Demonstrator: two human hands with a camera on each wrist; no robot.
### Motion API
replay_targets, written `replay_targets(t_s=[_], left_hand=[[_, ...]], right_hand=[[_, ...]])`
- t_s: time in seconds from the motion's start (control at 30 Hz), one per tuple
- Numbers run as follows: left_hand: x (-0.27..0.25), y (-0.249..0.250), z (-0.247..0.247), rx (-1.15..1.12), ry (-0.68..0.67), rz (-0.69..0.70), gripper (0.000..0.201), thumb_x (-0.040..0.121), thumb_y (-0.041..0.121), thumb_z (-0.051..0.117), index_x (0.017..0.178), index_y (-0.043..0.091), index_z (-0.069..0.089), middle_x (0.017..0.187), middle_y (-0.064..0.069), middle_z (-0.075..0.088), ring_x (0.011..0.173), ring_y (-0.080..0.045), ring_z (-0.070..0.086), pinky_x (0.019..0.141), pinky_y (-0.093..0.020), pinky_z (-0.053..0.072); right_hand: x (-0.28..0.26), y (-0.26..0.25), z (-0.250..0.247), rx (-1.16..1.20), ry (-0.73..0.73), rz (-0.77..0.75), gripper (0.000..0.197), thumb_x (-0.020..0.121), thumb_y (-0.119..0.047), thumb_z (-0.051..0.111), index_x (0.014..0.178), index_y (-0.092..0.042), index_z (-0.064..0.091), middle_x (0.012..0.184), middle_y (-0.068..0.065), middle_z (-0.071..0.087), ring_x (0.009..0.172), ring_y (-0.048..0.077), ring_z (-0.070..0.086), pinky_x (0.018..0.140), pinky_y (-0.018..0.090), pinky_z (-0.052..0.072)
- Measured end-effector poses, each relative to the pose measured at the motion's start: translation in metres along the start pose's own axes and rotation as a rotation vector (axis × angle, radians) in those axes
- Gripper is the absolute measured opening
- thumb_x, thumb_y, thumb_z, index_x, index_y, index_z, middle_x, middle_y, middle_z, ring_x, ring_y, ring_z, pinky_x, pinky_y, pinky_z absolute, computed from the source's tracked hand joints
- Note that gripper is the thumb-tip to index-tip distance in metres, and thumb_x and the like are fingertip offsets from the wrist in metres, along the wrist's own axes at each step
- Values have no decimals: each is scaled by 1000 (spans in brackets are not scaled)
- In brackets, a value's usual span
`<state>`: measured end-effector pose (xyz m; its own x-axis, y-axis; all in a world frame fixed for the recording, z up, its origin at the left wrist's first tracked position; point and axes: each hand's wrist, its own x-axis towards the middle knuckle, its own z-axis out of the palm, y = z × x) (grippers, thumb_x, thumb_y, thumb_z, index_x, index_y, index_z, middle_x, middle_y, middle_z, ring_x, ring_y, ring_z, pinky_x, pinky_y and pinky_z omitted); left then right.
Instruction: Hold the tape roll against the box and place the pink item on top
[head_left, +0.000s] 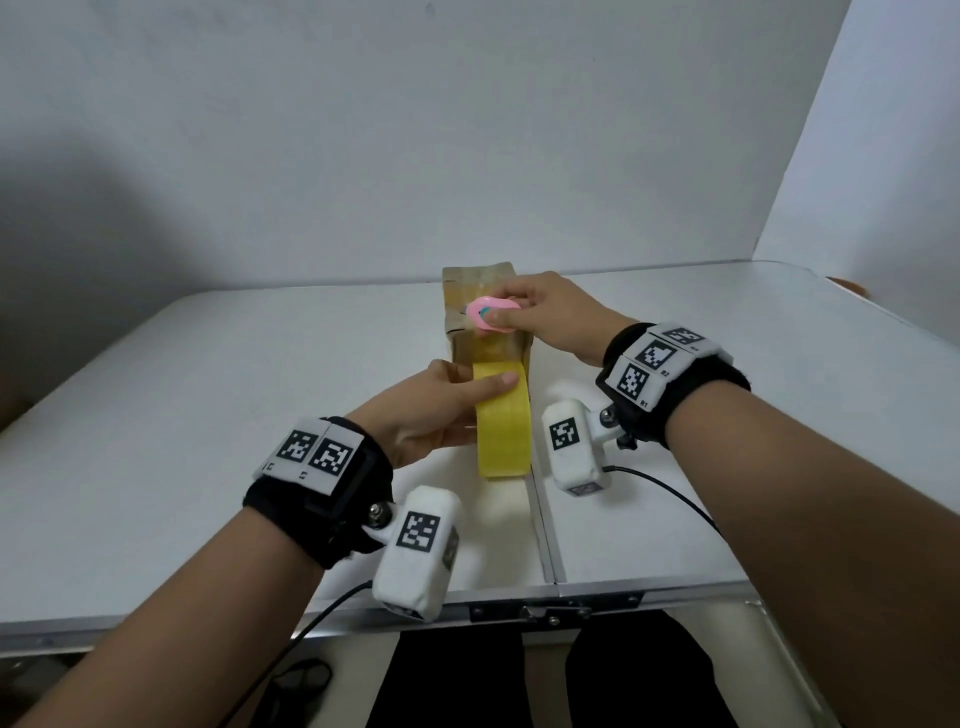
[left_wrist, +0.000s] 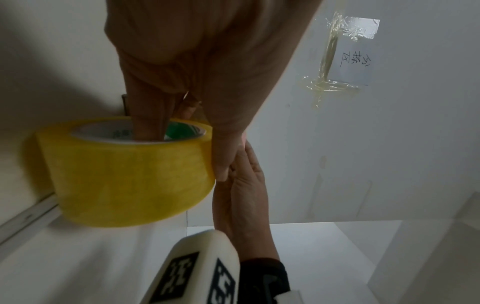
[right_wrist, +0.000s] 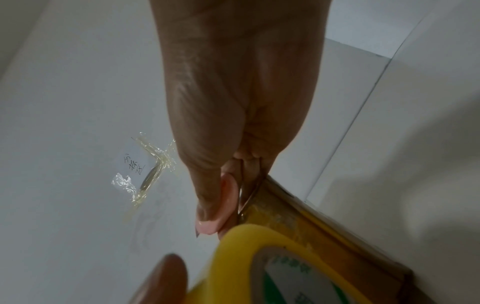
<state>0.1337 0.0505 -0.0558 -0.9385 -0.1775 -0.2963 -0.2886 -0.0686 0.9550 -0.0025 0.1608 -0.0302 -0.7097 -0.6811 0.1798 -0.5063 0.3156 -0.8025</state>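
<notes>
A yellow tape roll (head_left: 503, 421) stands on edge on the white table (head_left: 208, 395), against the near end of a narrow brown cardboard box (head_left: 478, 291). My left hand (head_left: 441, 405) grips the roll, thumb across its outer face and fingers (left_wrist: 150, 121) pushed into its core. The roll (left_wrist: 124, 174) fills the lower left of the left wrist view. My right hand (head_left: 545, 312) pinches a small pink cutter (head_left: 491, 314) over the top of the box. In the right wrist view the cutter (right_wrist: 223, 203) sits at the box's taped edge (right_wrist: 298, 216), its blade hidden.
A white wall stands close behind the table, with a taped paper note (left_wrist: 350, 57) on it. A seam (head_left: 540, 530) runs down the table's middle to a latch (head_left: 550, 610) at the front edge. Cables trail from both wrist cameras.
</notes>
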Motion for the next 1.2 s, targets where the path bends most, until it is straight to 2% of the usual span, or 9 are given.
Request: replay_targets(t_s=[0.07,0.13,0.33,0.53,0.7,0.9,1.0,1.07,1.2], left_hand=[[-1,-3,-1,-22,29,28,54,84,22,72,126,17,39,118,-2,68,78,-14,72,64,-28,60],[-2,-5,-2,-5,5,48,60,84,21,72,131,21,35,126,-5,63,80,-16,71,68,-30,60],[-1,-4,-6,10,-115,-15,55,85,19,71,133,20,43,115,-8,69,93,-23,69,86,-36,58],[-1,-3,-12,87,-151,-44,52,86,25,69,134,24,51,127,-4,68,118,-23,64,103,-38,48],[1,7,-9,161,-149,-54,44,89,27,65,131,14,57,127,-6,68,117,-23,64,103,-36,48],[2,9,-9,174,-172,-81,42,92,27,61,128,7,60,126,-10,68,103,-17,68,85,-22,57],[1,8,-12,161,-183,-109,42,92,30,60,126,6,62,117,-8,72,87,-9,72,76,-18,58],[1,8,-13,144,-186,-119,41,92,30,60,126,7,62,118,-6,72,86,-8,73,76,-18,58],[1,9,-14,127,-200,-131,39,91,29,61,126,10,63,123,-5,70,100,-16,69,89,-25,55]], right_hand=[[0,-1,1,-1,4,-3,29,85,-25,67,109,-9,72,111,19,71,108,37,64,95,50,49],[-1,-1,1,6,6,-9,29,85,-23,67,110,-9,73,111,19,72,110,36,64,97,49,48],[-2,-4,1,5,17,-13,29,88,-19,66,115,-10,72,113,14,72,110,29,65,98,42,49],[-3,-3,1,-37,19,-46,27,88,-20,65,112,-10,73,111,19,72,109,37,64,95,47,49],[-3,-6,2,-72,19,-61,25,89,-20,64,110,-11,74,109,16,74,103,33,66,95,45,48],[-5,-9,1,-117,11,-88,25,89,-18,65,110,-8,73,110,19,71,99,28,64,93,40,47],[-6,-9,0,-126,-2,-94,27,89,-19,65,113,-10,72,111,17,72,98,23,63,93,37,47],[-5,-9,-1,-130,-14,-91,30,89,-21,65,117,-12,71,113,12,72,102,23,64,92,33,48],[0,-12,-7,-269,-110,-97,30,89,-24,65,117,-15,71,93,-4,66,82,7,54,67,15,38]])
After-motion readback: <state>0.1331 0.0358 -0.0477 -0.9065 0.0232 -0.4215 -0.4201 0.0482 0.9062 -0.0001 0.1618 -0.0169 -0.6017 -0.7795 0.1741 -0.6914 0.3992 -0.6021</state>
